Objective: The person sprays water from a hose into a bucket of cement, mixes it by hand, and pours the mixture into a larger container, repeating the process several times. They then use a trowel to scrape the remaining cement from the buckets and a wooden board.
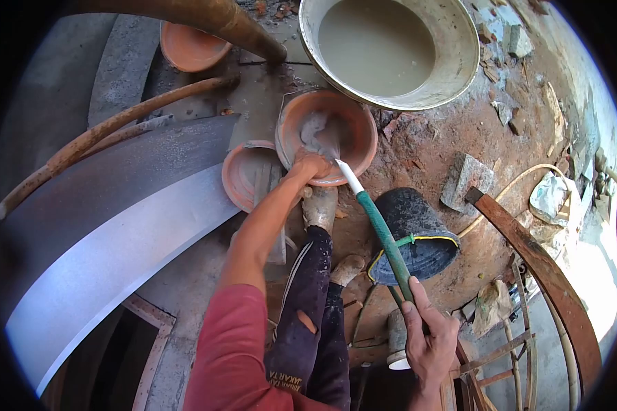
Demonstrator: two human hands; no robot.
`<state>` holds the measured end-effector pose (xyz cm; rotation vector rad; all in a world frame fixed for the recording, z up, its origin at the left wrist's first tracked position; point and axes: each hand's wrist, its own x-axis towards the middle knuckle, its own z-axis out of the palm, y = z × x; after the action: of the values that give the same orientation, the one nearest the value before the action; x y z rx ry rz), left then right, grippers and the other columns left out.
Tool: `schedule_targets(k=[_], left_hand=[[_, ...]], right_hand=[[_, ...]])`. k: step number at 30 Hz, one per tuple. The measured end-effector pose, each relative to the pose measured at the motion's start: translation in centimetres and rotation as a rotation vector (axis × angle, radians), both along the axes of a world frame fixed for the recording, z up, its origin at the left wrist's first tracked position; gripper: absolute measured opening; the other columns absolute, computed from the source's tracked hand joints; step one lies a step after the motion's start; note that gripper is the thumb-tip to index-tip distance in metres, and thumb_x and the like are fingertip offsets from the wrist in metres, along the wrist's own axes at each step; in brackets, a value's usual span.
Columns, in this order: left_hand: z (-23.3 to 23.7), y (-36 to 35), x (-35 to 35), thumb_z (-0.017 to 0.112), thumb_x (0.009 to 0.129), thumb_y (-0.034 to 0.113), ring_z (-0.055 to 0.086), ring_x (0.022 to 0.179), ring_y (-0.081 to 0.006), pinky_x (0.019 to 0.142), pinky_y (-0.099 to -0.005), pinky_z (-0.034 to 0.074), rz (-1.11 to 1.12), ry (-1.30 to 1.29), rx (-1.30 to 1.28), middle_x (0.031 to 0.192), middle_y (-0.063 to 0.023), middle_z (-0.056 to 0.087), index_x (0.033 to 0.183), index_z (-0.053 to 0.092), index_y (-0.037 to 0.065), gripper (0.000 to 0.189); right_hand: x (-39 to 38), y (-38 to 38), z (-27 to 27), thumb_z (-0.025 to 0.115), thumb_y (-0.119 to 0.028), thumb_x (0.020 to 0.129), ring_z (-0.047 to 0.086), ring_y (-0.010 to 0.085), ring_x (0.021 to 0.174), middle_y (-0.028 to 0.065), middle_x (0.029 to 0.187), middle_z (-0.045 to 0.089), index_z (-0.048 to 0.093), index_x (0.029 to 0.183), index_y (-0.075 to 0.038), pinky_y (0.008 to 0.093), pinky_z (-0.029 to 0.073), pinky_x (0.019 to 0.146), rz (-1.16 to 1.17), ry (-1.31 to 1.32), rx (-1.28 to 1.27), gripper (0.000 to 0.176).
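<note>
An orange bucket (367,130) stands tilted toward me, its inside smeared with wet grey residue. My left hand (311,166) is closed over its near rim, with some fingers hidden. In my right hand (430,330) is a green hose (385,236) with a white tip (350,176). The tip points into the bucket, and a thin spray of water comes from it. Beside this bucket, on its left, sits a second orange bucket (232,179) with a flat grey piece across it.
A large metal basin (459,72) of murky water stands ahead. Another orange bucket (195,48) is at the far left. A black bucket (418,205) lies on its side by my feet. Curved metal sheeting (137,226), wooden poles (116,137), a plank (541,274) and rubble surround me.
</note>
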<state>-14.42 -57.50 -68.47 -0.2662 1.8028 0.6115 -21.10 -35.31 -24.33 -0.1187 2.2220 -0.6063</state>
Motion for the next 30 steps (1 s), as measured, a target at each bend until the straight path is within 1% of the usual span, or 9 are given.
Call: schedule_targets(k=[6, 8, 9, 11, 15, 17, 20, 27, 30], left_hand=[[11.4, -4.2, 3.4, 0.048, 0.097, 0.031, 0.048, 0.133, -0.0375, 0.116, -0.0633, 0.019, -0.373, 0.318, -0.206, 0.129, -0.0163, 0.062, 0.11, 0.073, 0.007, 0.038], [10.6, -5.2, 6.1, 0.057, 0.094, 0.019, 0.05, 0.13, -0.0386, 0.115, -0.0563, 0.03, 0.174, 1.026, -0.324, 0.113, -0.0161, 0.068, 0.111, 0.071, 0.003, 0.028], [10.8, -5.7, 5.7, 0.057, 0.094, 0.019, 0.05, 0.13, -0.0386, 0.115, -0.0563, 0.03, 0.172, 1.032, -0.332, 0.113, -0.0161, 0.068, 0.111, 0.071, 0.003, 0.028], [10.7, -6.9, 4.5, 0.06, 0.092, 0.011, 0.057, 0.121, -0.0399, 0.106, -0.0462, 0.043, 0.98, 1.106, -0.293, 0.108, -0.0172, 0.07, 0.115, 0.069, 0.003, 0.026], [3.8, -10.3, 2.7, 0.06, 0.093, 0.009, 0.065, 0.109, -0.0339, 0.094, -0.0371, 0.051, 1.042, 0.856, -0.302, 0.111, -0.017, 0.07, 0.119, 0.068, 0.005, 0.028], [1.0, -11.2, 2.2, 0.059, 0.094, 0.008, 0.069, 0.097, -0.023, 0.089, -0.0333, 0.052, 1.23, 0.781, -0.159, 0.109, -0.014, 0.072, 0.125, 0.067, 0.006, 0.032], [2.9, -12.0, 0.7, 0.061, 0.094, 0.01, 0.065, 0.094, -0.0133, 0.086, -0.0275, 0.051, 1.245, 0.657, -0.095, 0.105, -0.0084, 0.072, 0.128, 0.066, 0.008, 0.035], [1.6, -13.9, 0.9, 0.069, 0.092, 0.017, 0.062, 0.092, -0.0113, 0.084, -0.0266, 0.05, 1.221, 0.52, 0.028, 0.106, -0.0033, 0.07, 0.13, 0.065, 0.005, 0.04], [2.1, -13.5, -0.2, 0.07, 0.092, 0.019, 0.062, 0.093, -0.0129, 0.083, -0.0274, 0.05, 1.455, 0.292, 0.16, 0.106, -0.0039, 0.07, 0.127, 0.066, 0.004, 0.039]], right_hand=[[1.1, -0.7, 2.0, 0.071, -0.004, 0.085, 0.059, 0.0272, 0.048, 0.022, 0.064, 0.06, 0.068, 0.124, -0.004, 0.0329, 0.045, 0.052, -0.027, -0.066, -0.063, 0.039], [1.5, -0.9, 2.4, 0.071, -0.004, 0.085, 0.059, 0.0273, 0.048, 0.022, 0.064, 0.06, 0.068, 0.125, -0.005, 0.0332, 0.045, 0.052, -0.024, -0.067, -0.08, 0.039], [1.6, -1.1, 2.5, 0.071, -0.004, 0.086, 0.058, 0.0274, 0.048, 0.0221, 0.064, 0.06, 0.068, 0.125, -0.005, 0.0334, 0.045, 0.052, -0.027, -0.072, -0.084, 0.039], [1.7, -1.6, 2.7, 0.07, -0.004, 0.086, 0.059, 0.0276, 0.048, 0.0222, 0.064, 0.06, 0.068, 0.125, -0.005, 0.0336, 0.045, 0.052, -0.015, -0.054, -0.093, 0.039], [1.8, -2.5, 2.6, 0.07, -0.004, 0.086, 0.061, 0.0284, 0.05, 0.0224, 0.066, 0.062, 0.068, 0.124, -0.004, 0.0336, 0.047, 0.053, -0.01, -0.018, -0.096, 0.038], [2.0, -2.6, 2.4, 0.07, -0.004, 0.086, 0.063, 0.0284, 0.051, 0.0222, 0.067, 0.062, 0.068, 0.124, -0.004, 0.0335, 0.047, 0.054, -0.016, 0.003, -0.121, 0.038], [2.3, -2.8, 2.0, 0.071, -0.003, 0.085, 0.064, 0.0284, 0.053, 0.0218, 0.068, 0.064, 0.068, 0.123, -0.003, 0.0332, 0.048, 0.055, -0.035, 0.023, -0.147, 0.038], [2.6, -3.5, 1.5, 0.072, -0.001, 0.084, 0.065, 0.027, 0.054, 0.0208, 0.067, 0.064, 0.068, 0.122, -0.001, 0.0327, 0.048, 0.054, -0.042, 0.024, -0.161, 0.038], [2.7, -3.7, 1.5, 0.071, -0.001, 0.085, 0.065, 0.0269, 0.054, 0.0202, 0.068, 0.065, 0.068, 0.122, 0.0, 0.0326, 0.048, 0.055, -0.027, 0.025, -0.154, 0.038]])
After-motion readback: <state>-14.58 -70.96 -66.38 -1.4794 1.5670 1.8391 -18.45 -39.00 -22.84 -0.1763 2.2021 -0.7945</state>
